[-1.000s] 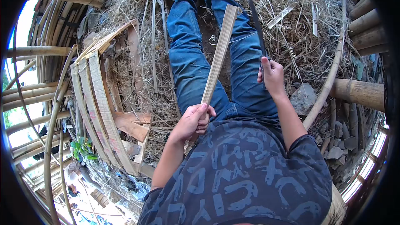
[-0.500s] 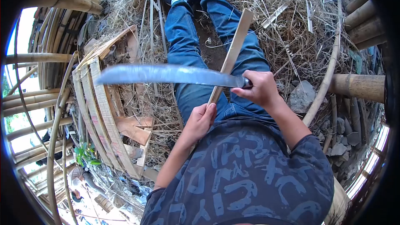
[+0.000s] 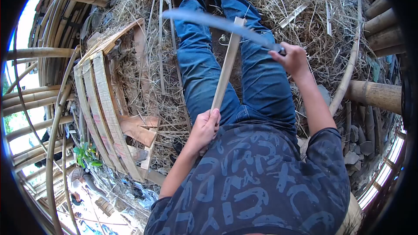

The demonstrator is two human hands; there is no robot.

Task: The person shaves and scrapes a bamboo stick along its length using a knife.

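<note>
My left hand (image 3: 204, 129) is closed round the lower end of a narrow wooden strip (image 3: 225, 70), close to my waist. The strip slants up and away between my legs. In my right hand (image 3: 293, 59) is the dark handle of a machete (image 3: 208, 19), held out over my right thigh. Its long curved blade points up and left, crossing the strip near the far end. Motion blurs the blade, and I cannot tell whether it touches the wood.
A slatted wooden piece (image 3: 101, 100) stands to the left, with broken boards (image 3: 138, 129) beside it. Dry shavings and straw (image 3: 300, 35) cover the ground around my legs (image 3: 196, 65). Bamboo poles (image 3: 376, 95) are on both sides. Another person (image 3: 79, 178) is at lower left.
The machete has moved along the strip towards its far end, its tip swinging up and right. My right hand has moved forward and right. The strip now stands at a slightly different angle.
</note>
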